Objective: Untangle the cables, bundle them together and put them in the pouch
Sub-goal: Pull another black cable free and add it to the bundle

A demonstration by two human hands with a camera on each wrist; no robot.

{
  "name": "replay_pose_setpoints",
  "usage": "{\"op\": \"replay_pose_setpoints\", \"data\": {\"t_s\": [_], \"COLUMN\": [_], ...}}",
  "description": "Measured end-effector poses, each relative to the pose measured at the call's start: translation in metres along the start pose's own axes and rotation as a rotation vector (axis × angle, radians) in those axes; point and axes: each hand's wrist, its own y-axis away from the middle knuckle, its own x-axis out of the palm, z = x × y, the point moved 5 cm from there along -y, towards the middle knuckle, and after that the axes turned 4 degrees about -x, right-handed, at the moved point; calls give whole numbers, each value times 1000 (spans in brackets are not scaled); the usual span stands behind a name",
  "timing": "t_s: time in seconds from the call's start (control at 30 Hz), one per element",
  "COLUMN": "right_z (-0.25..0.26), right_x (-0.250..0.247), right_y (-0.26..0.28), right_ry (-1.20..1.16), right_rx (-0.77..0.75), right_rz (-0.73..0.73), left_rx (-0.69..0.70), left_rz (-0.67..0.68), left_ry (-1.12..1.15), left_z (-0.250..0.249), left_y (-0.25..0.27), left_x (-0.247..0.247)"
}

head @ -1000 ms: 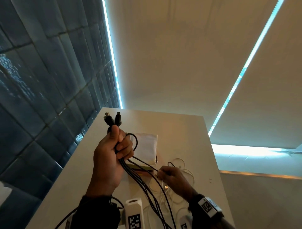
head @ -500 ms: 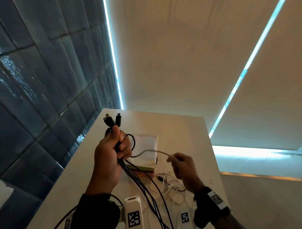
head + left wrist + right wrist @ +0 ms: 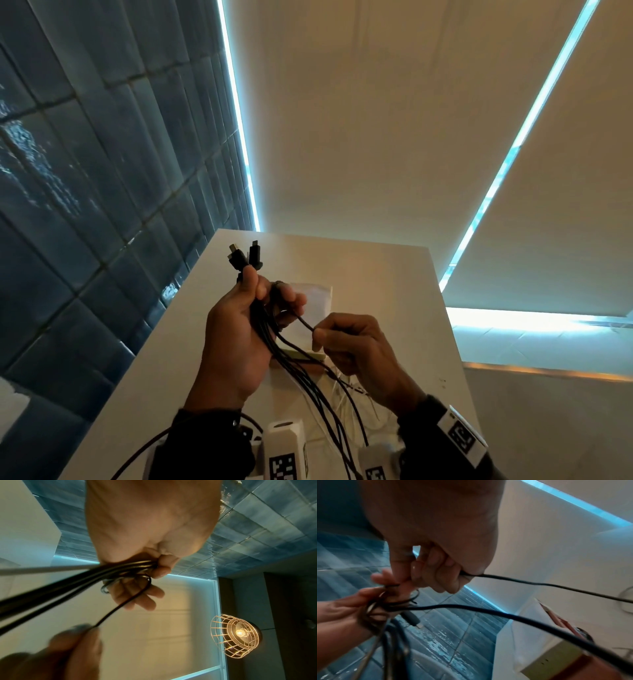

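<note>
- The black cables (image 3: pixel 301 377) were gathered as a sheaf in the left hand (image 3: pixel 239 329), raised above the white table (image 3: pixel 387 274). Their plug ends (image 3: pixel 244 257) stood above the thumb, and the long runs hung down toward the table's near edge.
- One thin black strand (image 3: pixel 303 322) was drawn sideways out of the sheaf. It was pinched between thumb and forefinger of the right hand (image 3: pixel 356 353), whose other fingers were curled over it, as seen in the right wrist view.
- The left hand's fingers were clenched around the sheaf, though in the left wrist view the lower fingers (image 3: pixel 147 599) appeared loosely spread, so the hold there was judged weaker.
- Thin white cables (image 3: pixel 346 394) lay tangled on the table beneath the right hand, not yet gathered.
- The pale pouch (image 3: pixel 315 301) lay flat on the table beyond the hands, largely hidden by them. Whether its mouth was open could not be told.
- Risk: a pull on the strand against the clenched sheaf could tighten a loop into a knot.
- Risk: a loosened grip could let the plug ends slip and the sheaf splay.
- Risk: the hanging runs could snag the white cables and drag them along.
</note>
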Motion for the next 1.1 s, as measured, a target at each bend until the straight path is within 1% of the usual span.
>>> {"op": "replay_pose_setpoints", "data": {"t_s": [0.13,0.23,0.33,0.53,0.67,0.8,0.93,1.03,1.1], "right_z": [-25,-37,-49,-82,-113,-129,-146,-141,-118], "right_x": [-6,-9,-14,-29,-47,-56,-69,-75,-75], "right_y": [10,12,9,8,7,4,8,7,2], "right_ry": [-29,9,63,310,473,494,495,461,416], "right_rx": [120,142,139,199,249,252,332,358,311], "right_rz": [47,62,68,69,-1,-66,-143,-255,-375], "left_rx": [8,-12,-3,19,41,50,48,51,62], "left_rz": [48,80,89,54,44,34,24,11,6], "left_ry": [49,37,-11,-33,-57,-58,-74,-97,-120], "left_z": [1,5,6,-5,-9,-10,-11,-10,-11], "left_y": [0,-1,-3,1,3,3,2,4,5], "left_x": [3,6,6,0,-4,-7,-8,-5,-2]}}
